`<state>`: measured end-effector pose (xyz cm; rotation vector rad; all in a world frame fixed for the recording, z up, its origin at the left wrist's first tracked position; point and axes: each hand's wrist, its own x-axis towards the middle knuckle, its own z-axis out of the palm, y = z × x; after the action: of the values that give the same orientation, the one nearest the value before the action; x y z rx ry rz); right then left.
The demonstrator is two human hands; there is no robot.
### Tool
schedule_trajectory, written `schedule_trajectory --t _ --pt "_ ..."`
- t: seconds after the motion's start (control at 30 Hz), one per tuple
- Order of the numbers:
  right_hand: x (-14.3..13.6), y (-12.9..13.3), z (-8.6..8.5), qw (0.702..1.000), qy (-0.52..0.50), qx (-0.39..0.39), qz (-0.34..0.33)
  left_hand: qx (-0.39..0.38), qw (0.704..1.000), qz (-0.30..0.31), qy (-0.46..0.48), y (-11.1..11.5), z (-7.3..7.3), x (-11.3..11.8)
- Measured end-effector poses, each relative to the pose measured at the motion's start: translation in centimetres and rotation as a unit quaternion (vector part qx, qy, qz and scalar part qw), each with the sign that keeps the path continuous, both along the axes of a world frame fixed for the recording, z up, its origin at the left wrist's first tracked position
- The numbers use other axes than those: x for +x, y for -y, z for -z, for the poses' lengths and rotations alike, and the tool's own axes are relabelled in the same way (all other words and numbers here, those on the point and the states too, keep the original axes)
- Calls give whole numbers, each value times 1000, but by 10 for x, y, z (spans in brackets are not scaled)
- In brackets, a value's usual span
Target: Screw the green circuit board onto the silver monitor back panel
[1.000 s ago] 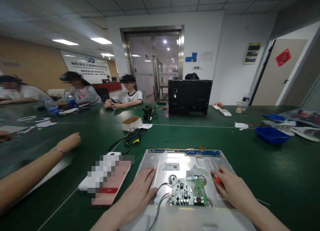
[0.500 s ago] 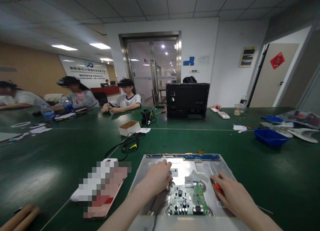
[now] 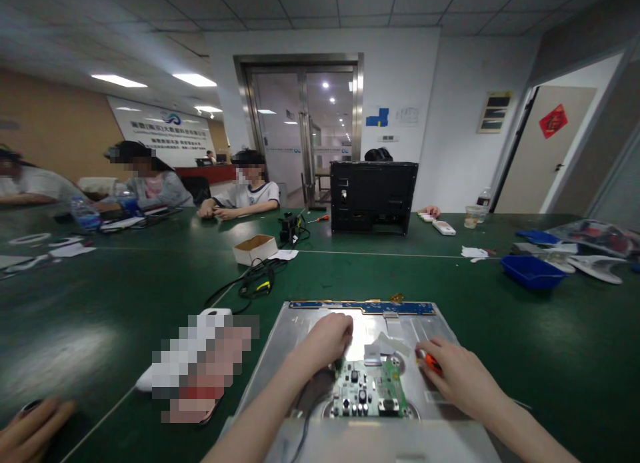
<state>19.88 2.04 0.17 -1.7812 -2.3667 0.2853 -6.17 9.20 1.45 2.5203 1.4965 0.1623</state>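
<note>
A flat metal display panel (image 3: pixel 265 356) lies in front of me, with a blue circuit strip (image 3: pixel 400 308) along its far edge. On its middle sits a green circuit board (image 3: pixel 367 393), with a pale ribbon or tape piece (image 3: pixel 387 346) beside its far edge. My left hand (image 3: pixel 330 336) is curled over the panel just beyond the board's left corner; its fingertips are hidden. To the right of the board, my right hand (image 3: pixel 455 369) is closed around an orange-handled screwdriver (image 3: pixel 433 363), its thin shaft pointing away to the right.
Left of the panel lie a white device and a pink phone (image 3: pixel 205 396), both blurred out. Another person's hand (image 3: pixel 35 426) rests at the lower left. Farther off are cables (image 3: pixel 255 279), an open box (image 3: pixel 255 249), a black monitor housing (image 3: pixel 374 196) and a blue tray (image 3: pixel 533 273).
My left fingers have curled in more and shifted slightly right over the panel. My right hand keeps the screwdriver beside the board. The whole view has shifted a little.
</note>
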Motion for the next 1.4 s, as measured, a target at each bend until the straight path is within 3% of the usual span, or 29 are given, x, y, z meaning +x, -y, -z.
schedule_trajectory --t 0.1,0.23,0.37,0.43,0.6,0.77,1.13,1.4 --pt "1 -10 -22 996 -79 14 -23 5 1000 0 16 -1 3 1" --pt "-6 -23 -72 971 -233 46 -30 10 999 -5 33 -1 4 2" --pt "-19 -30 -115 877 -479 28 -15 11 998 -13 54 -1 3 1" --pt "-24 -34 -125 855 -516 49 -31 13 998 -20 65 -1 2 -1" --pt "-30 -41 -124 901 -422 94 2 22 995 -37 92 -5 -1 -4" --pt "-20 -44 -117 932 -335 137 -24 23 991 -54 120 -10 -1 -8" --pt "-5 -47 -118 939 -314 138 -24 17 982 -79 170 -25 0 -25" --pt "-8 -46 -120 943 -297 147 -34 -45 978 24 201 5 -3 13"
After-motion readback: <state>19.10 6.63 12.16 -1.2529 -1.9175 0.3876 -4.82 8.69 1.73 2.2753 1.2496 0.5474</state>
